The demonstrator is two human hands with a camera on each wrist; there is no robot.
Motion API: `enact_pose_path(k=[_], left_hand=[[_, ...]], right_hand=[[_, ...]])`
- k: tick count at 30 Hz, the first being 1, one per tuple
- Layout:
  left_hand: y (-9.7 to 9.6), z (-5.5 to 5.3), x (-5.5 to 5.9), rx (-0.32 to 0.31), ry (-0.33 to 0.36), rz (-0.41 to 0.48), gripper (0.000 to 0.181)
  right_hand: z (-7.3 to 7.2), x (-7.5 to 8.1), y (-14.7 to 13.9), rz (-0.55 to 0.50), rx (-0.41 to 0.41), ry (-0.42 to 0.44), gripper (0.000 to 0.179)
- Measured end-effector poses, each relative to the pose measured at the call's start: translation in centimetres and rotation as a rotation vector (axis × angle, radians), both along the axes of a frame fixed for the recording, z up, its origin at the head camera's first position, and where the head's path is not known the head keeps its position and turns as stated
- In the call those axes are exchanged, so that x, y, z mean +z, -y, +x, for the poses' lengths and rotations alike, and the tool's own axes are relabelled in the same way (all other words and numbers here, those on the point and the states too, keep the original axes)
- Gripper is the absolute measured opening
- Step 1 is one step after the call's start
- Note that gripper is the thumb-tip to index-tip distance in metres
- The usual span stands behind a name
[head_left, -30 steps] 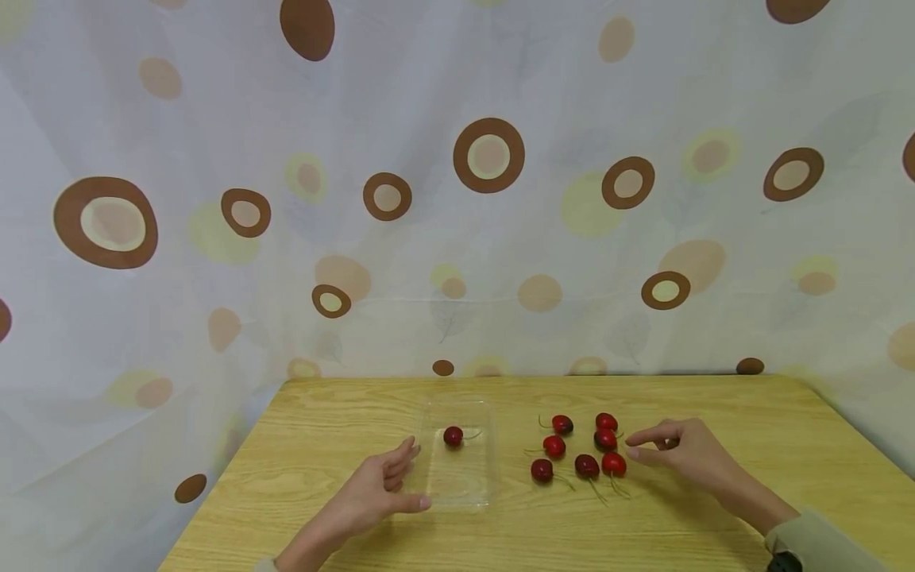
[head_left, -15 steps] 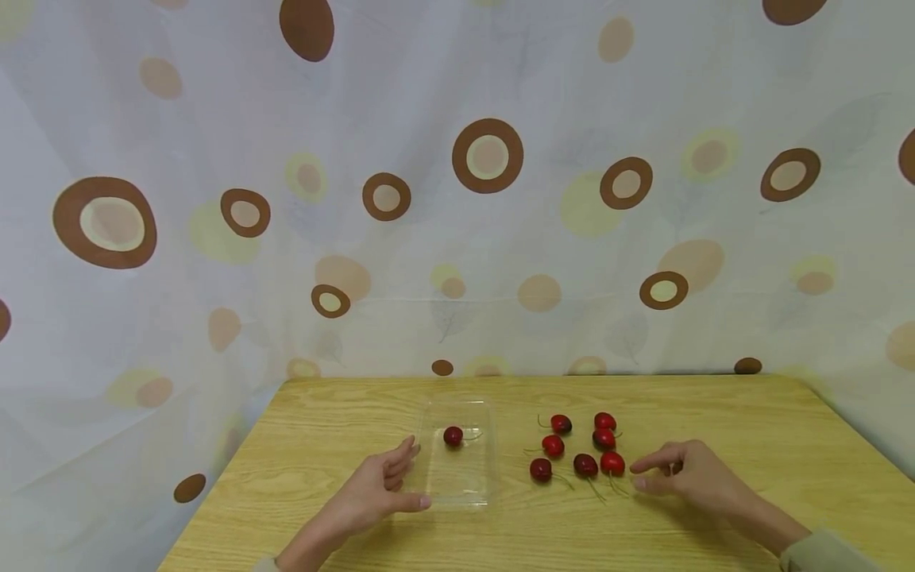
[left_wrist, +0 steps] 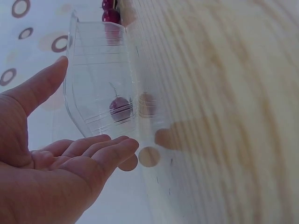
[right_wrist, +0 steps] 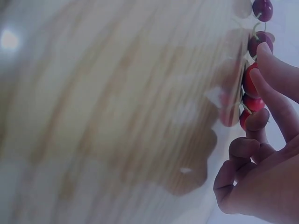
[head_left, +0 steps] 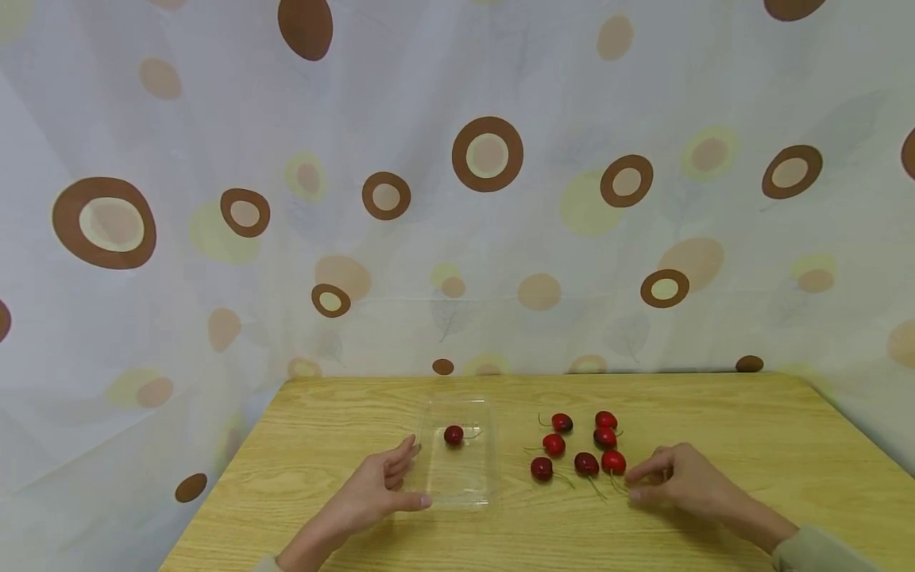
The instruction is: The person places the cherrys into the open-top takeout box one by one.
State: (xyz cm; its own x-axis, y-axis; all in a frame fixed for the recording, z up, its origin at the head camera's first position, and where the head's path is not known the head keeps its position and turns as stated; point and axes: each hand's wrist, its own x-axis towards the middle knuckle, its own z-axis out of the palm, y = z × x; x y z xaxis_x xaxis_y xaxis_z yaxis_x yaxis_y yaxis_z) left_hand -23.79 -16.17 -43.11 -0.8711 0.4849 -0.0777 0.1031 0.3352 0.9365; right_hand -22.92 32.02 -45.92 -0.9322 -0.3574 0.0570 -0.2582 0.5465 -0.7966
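A clear plastic box stands on the table with one dark red cherry inside, its stem pointing right. My left hand is at the box's left side, thumb by the near corner and fingers extended along the wall. In the left wrist view, thumb and fingers are spread around the box's end. My right hand is low over the table, its thumb and index fingertips right at the stem of a bright red cherry. From the right wrist, a gap shows between those fingertips, and the other fingers are bent.
Several other cherries lie between box and right hand, including a dark one, another dark one and a red one. The wooden table ends at a patterned curtain behind.
My right hand has moved toward me, from beside the middle cherry down to the stem of the nearest right-hand one. The left hand and box have stayed put.
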Motion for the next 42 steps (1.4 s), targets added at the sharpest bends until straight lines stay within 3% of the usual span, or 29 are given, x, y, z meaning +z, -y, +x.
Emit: enact_pose_path(k=[12, 19, 34, 42], left_hand=[[-0.1, 0.2, 0.1, 0.019, -0.005, -0.028, 0.098], [-0.1, 0.1, 0.1, 0.012, -0.001, -0.018, 0.098], [-0.1, 0.0, 0.2, 0.014, 0.001, -0.023, 0.098], [-0.1, 0.1, 0.2, 0.023, 0.000, -0.037, 0.098]], right_hand=[[-0.2, -0.3, 0.1, 0.048, 0.008, 0.011, 0.011], [-0.2, -0.4, -0.7, 0.088, 0.003, -0.033, 0.008], [-0.9, 0.1, -2.6, 0.059, -0.071, -0.007, 0.012], [-0.9, 0.3, -2.8, 0.054, -0.152, 0.045, 0.019]])
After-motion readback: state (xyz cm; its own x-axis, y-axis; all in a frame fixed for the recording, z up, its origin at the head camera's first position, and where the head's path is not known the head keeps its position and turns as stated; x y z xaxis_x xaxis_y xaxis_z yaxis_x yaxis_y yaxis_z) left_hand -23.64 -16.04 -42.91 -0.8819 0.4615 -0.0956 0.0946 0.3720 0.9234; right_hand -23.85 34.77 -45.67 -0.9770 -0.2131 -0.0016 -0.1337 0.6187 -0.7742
